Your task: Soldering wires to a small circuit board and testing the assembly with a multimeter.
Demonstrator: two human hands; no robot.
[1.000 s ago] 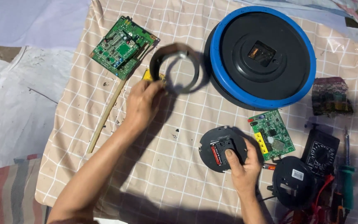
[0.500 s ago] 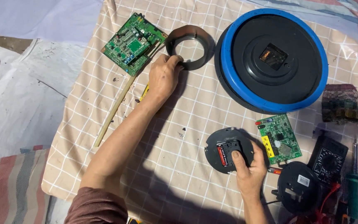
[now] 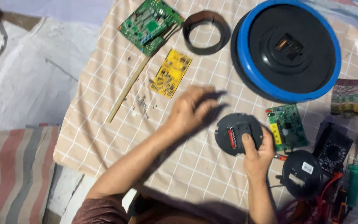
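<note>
We find the right hand (image 3: 257,154) gripping the round black module (image 3: 236,133) at lower centre. Left hand (image 3: 192,108), blurred, fingers loosely curled and empty, hovers beside it. Steadying step, we judge; next calls for a two-handed hold.

Beige checked cloth (image 3: 104,137) spread flat in hard sunlight, sharp shadows falling across it. Left of the hands, crumpled white sheeting (image 3: 30,87); nearer the lower corner, red-and-grey striped fabric (image 3: 13,174).

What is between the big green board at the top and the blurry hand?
A yellow circuit board lies on the checked cloth between the big green board and the left hand, as the head view shows.
</note>
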